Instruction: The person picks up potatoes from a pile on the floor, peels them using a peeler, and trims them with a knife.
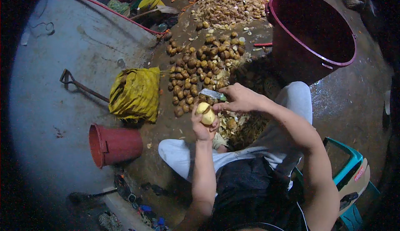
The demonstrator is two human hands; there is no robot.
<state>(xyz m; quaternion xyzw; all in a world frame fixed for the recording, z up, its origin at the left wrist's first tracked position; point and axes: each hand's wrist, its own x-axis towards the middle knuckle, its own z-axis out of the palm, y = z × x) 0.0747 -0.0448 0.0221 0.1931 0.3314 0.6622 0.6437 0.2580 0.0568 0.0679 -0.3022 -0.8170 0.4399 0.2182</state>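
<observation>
My left hand (203,127) is closed around a potato (205,113), mostly peeled to pale yellow with a strip of brown skin across it. Just above the potato, my right hand (239,99) grips a knife (211,93) whose wide blade points left; a bit of green shows near its handle. Fingers of the right hand come close to the potato, and I cannot tell whether they touch it. Beyond both hands, unpeeled brown potatoes (189,74) lie spread on the floor. Peelings (229,127) are heaped below my hands, between my legs.
A large dark red tub (287,43) stands at the upper right. Vegetable scraps (225,4) are piled at the back. On the left are a yellow sack (135,93), a long-handled tool (85,88) and a red bucket (123,145) on its side. A teal chair (350,160) is at right.
</observation>
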